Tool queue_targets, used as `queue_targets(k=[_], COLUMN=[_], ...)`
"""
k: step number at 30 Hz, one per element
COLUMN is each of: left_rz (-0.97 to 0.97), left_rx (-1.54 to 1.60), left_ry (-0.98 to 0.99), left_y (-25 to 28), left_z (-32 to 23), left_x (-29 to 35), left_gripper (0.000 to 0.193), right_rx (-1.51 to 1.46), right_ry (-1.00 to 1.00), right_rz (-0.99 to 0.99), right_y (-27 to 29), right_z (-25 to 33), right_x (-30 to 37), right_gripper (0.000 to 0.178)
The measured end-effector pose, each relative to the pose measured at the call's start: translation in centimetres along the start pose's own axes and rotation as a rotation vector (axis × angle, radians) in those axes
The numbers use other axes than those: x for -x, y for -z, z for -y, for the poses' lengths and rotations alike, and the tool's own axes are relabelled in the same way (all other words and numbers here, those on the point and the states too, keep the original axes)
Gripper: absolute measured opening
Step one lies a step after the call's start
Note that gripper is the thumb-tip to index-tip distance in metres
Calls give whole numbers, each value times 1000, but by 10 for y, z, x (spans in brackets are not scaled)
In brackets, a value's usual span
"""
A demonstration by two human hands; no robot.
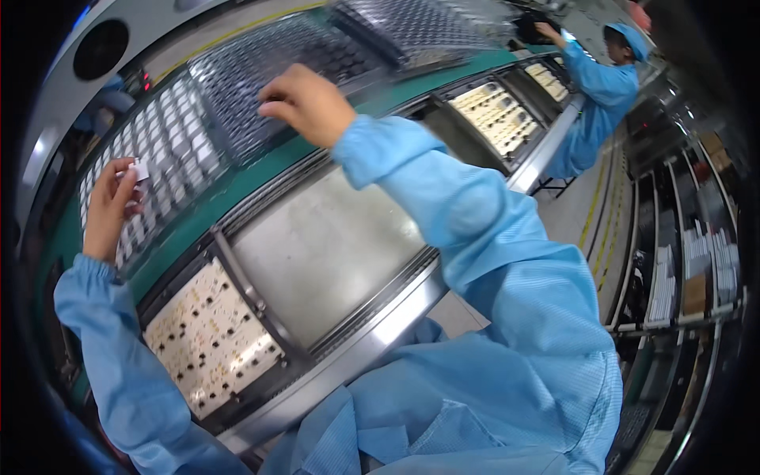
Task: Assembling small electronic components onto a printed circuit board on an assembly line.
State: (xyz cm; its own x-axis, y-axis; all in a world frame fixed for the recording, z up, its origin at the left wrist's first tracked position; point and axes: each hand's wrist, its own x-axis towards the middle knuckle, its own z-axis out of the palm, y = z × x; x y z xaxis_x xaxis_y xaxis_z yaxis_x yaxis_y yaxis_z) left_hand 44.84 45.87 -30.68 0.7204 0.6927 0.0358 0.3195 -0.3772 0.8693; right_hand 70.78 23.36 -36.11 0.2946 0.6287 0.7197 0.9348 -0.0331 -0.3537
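My left hand [109, 207] is closed, pinching a small white block-like part [142, 170] between thumb and fingers. It hovers over the left side of a clear tray [179, 127] with rows of similar white parts. Over the near edge of a tray of small dark parts [265, 59], my right hand [313, 109] is raised with thumb and fingers drawn together. Blur hides whatever may be between those fingertips. Nearer to me on the line, to the left, lies a cream circuit board panel [210, 340] dotted with small black components.
A metal-edged conveyor line [396, 317] runs diagonally before me, with a crossbar [241, 273] beside the panel. Another board panel [495, 117] sits farther right. More part trays [419, 32] line the green bench. A co-worker [606, 87] in blue works at far right, near shelving [681, 261].
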Motion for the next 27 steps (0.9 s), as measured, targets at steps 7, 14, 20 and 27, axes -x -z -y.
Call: queue_targets(k=[7, 14, 20, 27], left_rz=[239, 124, 75, 2], left_rx=[623, 241, -353, -452], left_ry=[379, -73, -106, -270], left_y=[25, 0, -40, -52], left_z=[11, 52, 55, 70], left_x=[163, 183, 176, 168], left_gripper=[35, 29, 36, 27], right_rx=[-883, -1307, -1302, -1227], right_ry=[-523, -928, -940, -943], right_rz=[577, 868, 942, 872], right_y=[19, 13, 14, 20], right_z=[96, 130, 143, 138], right_x=[66, 98, 100, 94], right_gripper=[33, 38, 38, 33])
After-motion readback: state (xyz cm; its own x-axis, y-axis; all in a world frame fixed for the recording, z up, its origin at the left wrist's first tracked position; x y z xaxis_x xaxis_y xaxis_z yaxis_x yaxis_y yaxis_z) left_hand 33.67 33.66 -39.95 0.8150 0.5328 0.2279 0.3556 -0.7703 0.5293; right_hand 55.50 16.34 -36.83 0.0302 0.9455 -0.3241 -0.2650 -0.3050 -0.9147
